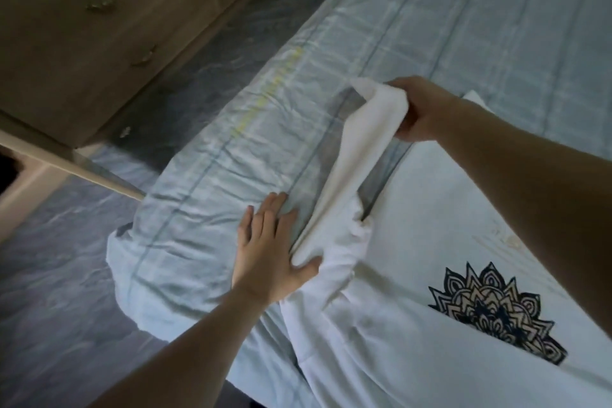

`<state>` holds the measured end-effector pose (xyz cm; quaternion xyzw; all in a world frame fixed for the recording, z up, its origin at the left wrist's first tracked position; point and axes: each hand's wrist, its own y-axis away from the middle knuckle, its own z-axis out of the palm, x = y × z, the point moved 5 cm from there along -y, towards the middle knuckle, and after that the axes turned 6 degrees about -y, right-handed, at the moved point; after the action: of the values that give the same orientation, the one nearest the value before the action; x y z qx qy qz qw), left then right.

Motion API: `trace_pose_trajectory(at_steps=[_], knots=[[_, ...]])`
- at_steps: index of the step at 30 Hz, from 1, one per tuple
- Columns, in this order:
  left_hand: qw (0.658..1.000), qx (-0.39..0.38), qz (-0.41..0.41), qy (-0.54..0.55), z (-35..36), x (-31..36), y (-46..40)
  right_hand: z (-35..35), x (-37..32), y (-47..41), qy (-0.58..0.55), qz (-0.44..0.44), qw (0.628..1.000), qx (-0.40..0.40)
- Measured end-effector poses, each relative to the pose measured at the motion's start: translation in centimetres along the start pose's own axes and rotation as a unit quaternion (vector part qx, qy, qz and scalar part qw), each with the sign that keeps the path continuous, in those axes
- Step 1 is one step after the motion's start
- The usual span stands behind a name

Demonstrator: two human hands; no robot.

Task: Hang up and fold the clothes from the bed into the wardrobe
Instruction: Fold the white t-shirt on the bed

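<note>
While the white T-shirt (414, 325) (mandala print) lies on the bed (463, 26), the left hand (271, 248) presses flat beside its sleeve (344, 182), grip open; beyond, the right hand (420, 109) pinches the sleeve's end, lifted

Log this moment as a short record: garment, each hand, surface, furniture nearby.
garment: white T-shirt with a dark mandala print, lying on the bed
left hand: flat and open, pressing at the base of the sleeve
right hand: closed on the sleeve end, lifting it off the bed
surface: bed sheet, pale blue checked, wrinkled
furniture: wooden drawers across the floor
</note>
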<state>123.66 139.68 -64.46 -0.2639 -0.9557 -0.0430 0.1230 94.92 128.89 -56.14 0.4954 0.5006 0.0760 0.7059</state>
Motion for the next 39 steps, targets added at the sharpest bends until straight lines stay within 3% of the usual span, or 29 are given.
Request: trace_pose_trajectory(at_steps=[4, 6, 12, 15, 18, 22, 25, 27, 31, 34, 39], knots=[[1.0, 0.005, 0.004, -0.011, -0.1, 0.1, 0.0, -5.3, -2.2, 3.2, -0.113, -0.139, 0.98, 0.09], [1.0, 0.008, 0.012, -0.027, -0.2, 0.3, 0.1, -9.1, -1.7, 4.9, -0.16, -0.145, 0.969, 0.122], [0.997, 0.04, 0.04, -0.053, -1.6, 1.2, 1.5, -18.2, 2.3, 11.5, -0.267, -0.094, 0.958, 0.057], [0.995, 0.009, 0.078, -0.061, -2.7, 2.9, 3.5, -21.3, 4.2, 15.3, -0.315, -0.103, 0.942, 0.047], [0.994, -0.047, 0.093, -0.028, -4.1, 4.3, 5.3, -25.2, 5.9, 18.8, -0.335, -0.147, 0.929, 0.057], [0.995, -0.003, 0.101, 0.024, -7.7, 5.7, 7.3, -32.2, 8.0, 23.6, -0.38, -0.228, 0.891, 0.101], [0.981, 0.007, 0.189, -0.033, -8.5, 7.9, 8.3, -37.6, 12.8, 26.0, -0.339, -0.205, 0.9, 0.183], [0.977, -0.042, 0.204, -0.038, -8.1, 8.8, 8.5, -40.7, 17.0, 26.6, -0.291, -0.173, 0.912, 0.231], [0.919, -0.098, 0.339, -0.173, -5.8, 9.2, 9.6, -43.5, 25.7, 26.9, -0.265, -0.061, 0.923, 0.271], [0.897, -0.138, 0.361, -0.213, -4.9, 8.7, 9.9, -43.5, 30.7, 26.7, -0.212, -0.005, 0.939, 0.269], [0.874, -0.187, 0.377, -0.243, -4.6, 9.1, 9.3, -43.5, 32.9, 26.8, -0.139, -0.043, 0.947, 0.286]])
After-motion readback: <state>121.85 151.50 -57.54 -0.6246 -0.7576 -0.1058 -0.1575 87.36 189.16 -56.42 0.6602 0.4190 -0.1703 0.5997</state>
